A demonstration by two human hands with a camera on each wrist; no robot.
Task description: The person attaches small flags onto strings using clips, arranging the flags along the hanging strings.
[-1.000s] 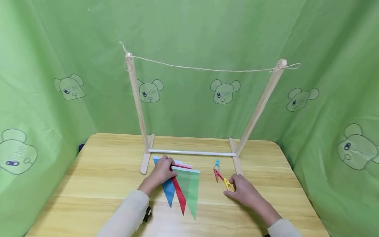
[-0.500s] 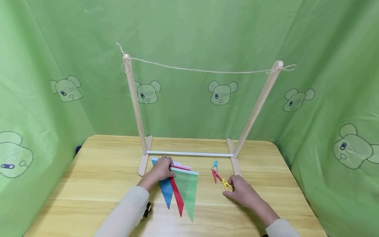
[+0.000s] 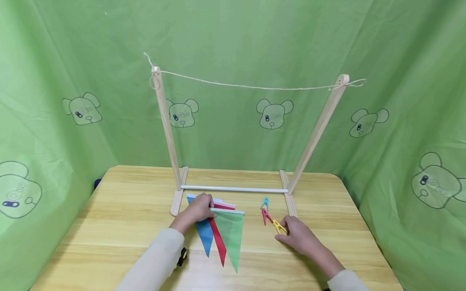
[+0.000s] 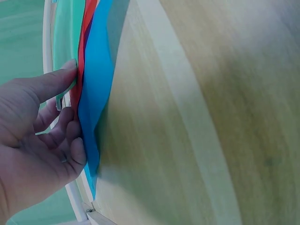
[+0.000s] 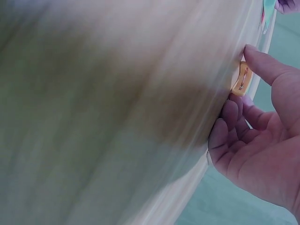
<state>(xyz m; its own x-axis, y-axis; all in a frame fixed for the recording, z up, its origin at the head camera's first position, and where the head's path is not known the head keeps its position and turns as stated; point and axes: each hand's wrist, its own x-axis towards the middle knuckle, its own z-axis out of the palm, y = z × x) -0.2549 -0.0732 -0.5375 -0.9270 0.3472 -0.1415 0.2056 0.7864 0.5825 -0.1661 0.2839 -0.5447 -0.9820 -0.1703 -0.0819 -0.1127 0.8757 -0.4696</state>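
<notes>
My left hand (image 3: 196, 209) pinches the top hem of a green pennant flag (image 3: 231, 230) between thumb and fingers. Fanned out beneath it lie a red pennant (image 3: 219, 242) and a blue pennant (image 3: 205, 234), each with a pale top strip. In the left wrist view, the fingertips press along the layered cloth, blue pennant (image 4: 96, 84) nearest. My right hand (image 3: 300, 236) is down at the tabletop, with a yellow clothespin (image 3: 279, 226) between its thumb and curled fingers. A red clothespin (image 3: 266, 216) and a light blue clothespin (image 3: 266, 203) lie just beyond, in a slanting row.
Behind the flags stands a wooden frame with a left post (image 3: 166, 125) and a right post (image 3: 320, 129). A string (image 3: 236, 85) sags between their tops, and a white rod (image 3: 233, 188) joins the feet. Green curtains (image 3: 233, 40) surround the wooden table (image 3: 127, 226).
The green pennant has slid slightly down toward the person, showing more of the red strip behind it. The right hand stays at the yellow clothespin, and the view has tilted a little.
</notes>
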